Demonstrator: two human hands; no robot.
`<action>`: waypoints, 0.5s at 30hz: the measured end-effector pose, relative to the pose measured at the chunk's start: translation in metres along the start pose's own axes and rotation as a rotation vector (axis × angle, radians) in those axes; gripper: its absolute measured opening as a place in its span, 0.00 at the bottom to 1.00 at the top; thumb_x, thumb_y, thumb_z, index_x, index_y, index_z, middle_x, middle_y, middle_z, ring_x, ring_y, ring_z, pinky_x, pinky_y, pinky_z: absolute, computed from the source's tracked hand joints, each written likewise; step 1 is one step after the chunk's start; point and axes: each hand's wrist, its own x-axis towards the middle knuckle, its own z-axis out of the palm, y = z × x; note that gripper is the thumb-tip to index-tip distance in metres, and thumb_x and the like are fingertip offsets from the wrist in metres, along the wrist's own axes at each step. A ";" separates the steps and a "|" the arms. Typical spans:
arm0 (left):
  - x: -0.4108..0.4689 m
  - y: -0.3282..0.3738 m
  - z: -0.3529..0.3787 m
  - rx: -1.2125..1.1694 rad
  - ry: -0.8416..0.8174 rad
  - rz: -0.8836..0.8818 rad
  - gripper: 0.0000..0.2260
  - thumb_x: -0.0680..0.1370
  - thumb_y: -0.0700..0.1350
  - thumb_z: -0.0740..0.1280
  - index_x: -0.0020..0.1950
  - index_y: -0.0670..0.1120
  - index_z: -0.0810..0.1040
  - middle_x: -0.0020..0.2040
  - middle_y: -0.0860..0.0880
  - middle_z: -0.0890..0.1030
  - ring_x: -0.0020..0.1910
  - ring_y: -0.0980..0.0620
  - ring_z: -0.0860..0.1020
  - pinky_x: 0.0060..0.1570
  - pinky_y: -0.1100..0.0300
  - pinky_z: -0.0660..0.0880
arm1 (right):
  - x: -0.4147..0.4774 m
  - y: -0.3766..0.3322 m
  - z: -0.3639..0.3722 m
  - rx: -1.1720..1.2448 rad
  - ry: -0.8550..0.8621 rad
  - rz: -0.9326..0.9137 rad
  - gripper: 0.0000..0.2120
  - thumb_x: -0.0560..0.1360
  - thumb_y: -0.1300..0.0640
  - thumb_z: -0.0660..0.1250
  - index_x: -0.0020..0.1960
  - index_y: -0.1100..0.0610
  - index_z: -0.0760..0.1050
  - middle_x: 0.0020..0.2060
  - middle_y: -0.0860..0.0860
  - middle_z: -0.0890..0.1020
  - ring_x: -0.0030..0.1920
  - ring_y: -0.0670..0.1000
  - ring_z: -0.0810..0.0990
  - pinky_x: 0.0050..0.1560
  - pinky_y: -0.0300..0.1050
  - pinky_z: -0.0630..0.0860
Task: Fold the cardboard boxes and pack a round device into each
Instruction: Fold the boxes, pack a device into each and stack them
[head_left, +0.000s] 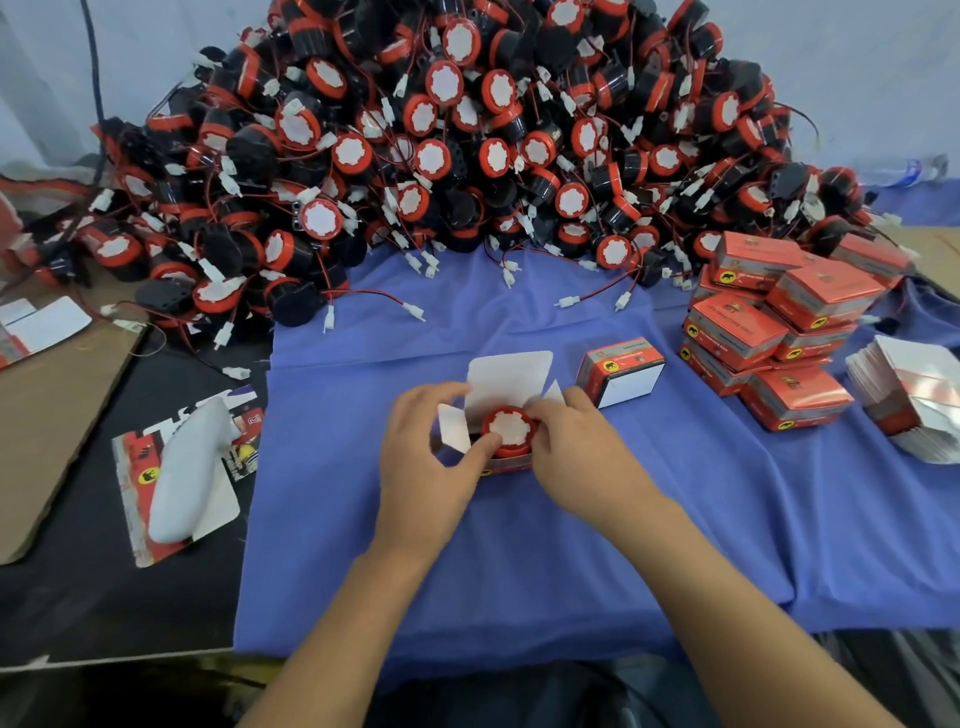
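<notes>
Where the hands meet: an open box (510, 382) sits on the blue cloth (519, 545) near the middle of the counter (104, 597). Its white lid flap stands up at the far side and a side flap spreads to the left.
Round device: a red-rimmed round device (508, 427) with a white face sits face up in the mouth of the open box, its rim above the box's front wall.
Left hand: the left hand (426, 457) curls round the left side of the open box, fingers by the left flap and thumb pressed against the near-left rim of the round device.
Right hand: the right hand (576, 447) grips the round device from the right, fingertips curled on its rim. The flap on that side pokes up behind the fingers.
Closed box: a closed box (621, 371) stands just beyond the right hand, a white end facing the camera.
Packed boxes: a stack of red boxes (779, 322) is piled several layers high at the right of the cloth.
Flat blanks: a sheaf of flat boxes (914, 405) lies at the far right edge.
Device pile: a heap of devices (467, 130), black-bodied with red rims, thin wires and white plugs, fills the far side of the counter.
Left side: a white oblong object (187, 467) lies across a flattened printed box (130, 499) on the black counter, beside a sheet of brown cardboard (52, 415).
</notes>
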 end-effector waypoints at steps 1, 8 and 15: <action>-0.004 -0.002 0.002 -0.070 0.065 -0.012 0.23 0.72 0.44 0.80 0.63 0.57 0.77 0.58 0.58 0.76 0.61 0.52 0.78 0.50 0.62 0.79 | -0.007 0.001 0.006 0.126 0.089 -0.019 0.16 0.82 0.61 0.57 0.65 0.48 0.73 0.53 0.50 0.75 0.49 0.53 0.77 0.49 0.51 0.76; -0.005 -0.009 0.002 -0.174 0.047 -0.114 0.10 0.84 0.50 0.60 0.52 0.51 0.80 0.50 0.57 0.84 0.53 0.54 0.83 0.52 0.56 0.79 | -0.029 0.012 0.029 0.691 0.345 0.004 0.09 0.85 0.44 0.56 0.61 0.39 0.72 0.50 0.39 0.84 0.51 0.44 0.83 0.47 0.33 0.76; -0.001 -0.014 0.005 -0.139 -0.017 -0.060 0.07 0.80 0.36 0.71 0.51 0.47 0.86 0.54 0.56 0.84 0.57 0.55 0.83 0.55 0.64 0.79 | -0.021 0.017 0.030 0.736 0.330 0.043 0.09 0.82 0.59 0.66 0.53 0.47 0.83 0.51 0.47 0.83 0.51 0.45 0.83 0.47 0.35 0.77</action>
